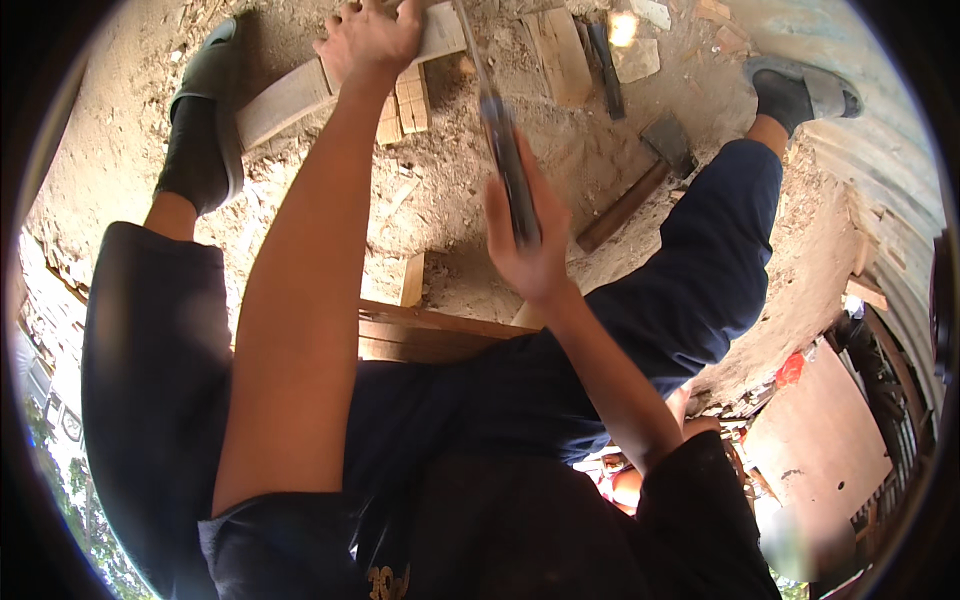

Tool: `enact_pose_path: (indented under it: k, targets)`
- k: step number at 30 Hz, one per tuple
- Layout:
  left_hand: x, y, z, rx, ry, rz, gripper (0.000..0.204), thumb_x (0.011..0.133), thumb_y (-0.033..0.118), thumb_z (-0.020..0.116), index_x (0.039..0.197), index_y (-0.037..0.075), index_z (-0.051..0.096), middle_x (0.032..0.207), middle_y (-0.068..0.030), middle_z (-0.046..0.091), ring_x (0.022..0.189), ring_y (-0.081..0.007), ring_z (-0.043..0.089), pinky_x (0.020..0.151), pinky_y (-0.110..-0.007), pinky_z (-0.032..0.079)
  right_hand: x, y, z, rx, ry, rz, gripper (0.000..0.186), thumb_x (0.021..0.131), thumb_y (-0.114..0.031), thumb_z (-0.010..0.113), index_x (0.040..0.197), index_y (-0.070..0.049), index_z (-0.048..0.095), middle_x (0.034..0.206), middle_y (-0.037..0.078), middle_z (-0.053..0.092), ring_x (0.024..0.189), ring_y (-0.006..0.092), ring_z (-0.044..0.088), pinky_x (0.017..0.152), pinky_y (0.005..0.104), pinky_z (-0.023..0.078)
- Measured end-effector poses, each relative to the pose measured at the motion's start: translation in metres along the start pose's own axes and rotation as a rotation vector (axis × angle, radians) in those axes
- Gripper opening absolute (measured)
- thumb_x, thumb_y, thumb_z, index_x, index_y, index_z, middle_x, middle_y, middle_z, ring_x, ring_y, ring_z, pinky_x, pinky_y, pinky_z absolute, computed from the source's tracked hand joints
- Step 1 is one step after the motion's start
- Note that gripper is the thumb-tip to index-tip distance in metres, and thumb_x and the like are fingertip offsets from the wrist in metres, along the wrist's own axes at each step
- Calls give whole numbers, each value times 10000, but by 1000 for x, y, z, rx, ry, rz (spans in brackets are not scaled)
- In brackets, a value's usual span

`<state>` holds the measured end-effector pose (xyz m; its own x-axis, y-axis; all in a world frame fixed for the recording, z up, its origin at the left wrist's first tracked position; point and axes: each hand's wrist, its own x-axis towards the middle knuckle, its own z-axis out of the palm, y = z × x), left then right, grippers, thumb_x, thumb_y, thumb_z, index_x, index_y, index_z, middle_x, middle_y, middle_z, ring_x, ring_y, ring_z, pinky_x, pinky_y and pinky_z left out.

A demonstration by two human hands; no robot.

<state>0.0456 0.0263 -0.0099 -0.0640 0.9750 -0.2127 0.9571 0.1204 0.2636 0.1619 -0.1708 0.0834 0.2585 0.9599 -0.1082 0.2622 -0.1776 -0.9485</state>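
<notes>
My left hand (370,42) bears down on a pale wooden plank (286,103) at the top, its fingers curled over the far side. The plank slants up to the right and lies over short wooden blocks (411,100). In my right hand (535,255) is the dark handle of a long thin blade (473,45). Seen edge-on and blurred, the blade points up past the plank's right end; whether it has teeth I cannot tell. My fingers wrap the handle. My left sandalled foot (208,115) is beside the plank's lower left end.
On the dirt floor at right lies a tool with a dark head (667,142) and brown wooden handle (622,208). Beyond are a board (558,58) and a dark narrow piece (606,72). Corrugated metal sheeting (870,200) stands along the right. A wooden beam (430,335) is beneath me.
</notes>
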Motion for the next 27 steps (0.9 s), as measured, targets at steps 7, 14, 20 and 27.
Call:
enact_pose_path:
  k: [7, 14, 20, 27]
  targets:
    - [1, 0, 7, 52, 76, 13, 526, 915, 463, 438, 1272, 109, 595, 1287, -187, 593, 1253, -378, 503, 1049, -529, 362, 26, 0, 4, 60, -44, 6, 464, 980, -64, 554, 1413, 55, 440, 766, -4, 563, 577, 21, 450, 485, 206, 380]
    - [7, -4, 4, 75, -3, -12, 551, 922, 474, 433, 1312, 114, 579, 1309, -196, 581, 1234, -378, 520, 1060, -532, 357, -27, 11, -4, -11, 33, -70, 497, 968, -67, 574, 1413, 86, 414, 718, 17, 582, 581, 28, 505, 494, 210, 405]
    - [20, -20, 29, 139, 24, -1, 570, 861, 548, 367, 1279, 253, 620, 1316, -84, 607, 1286, -346, 487, 1074, -495, 347, 12, -8, 6, -10, -47, 93, 531, 952, -32, 578, 1424, 110, 379, 875, 103, 685, 630, 48, 579, 538, 210, 457]
    - [20, -14, 24, 101, -50, -34, 620, 860, 541, 368, 1335, 206, 583, 1352, -116, 580, 1303, -338, 474, 1083, -467, 348, 12, 10, 2, -26, 10, -23, 558, 946, -45, 578, 1447, 78, 365, 703, 70, 649, 557, 61, 582, 499, 222, 450]
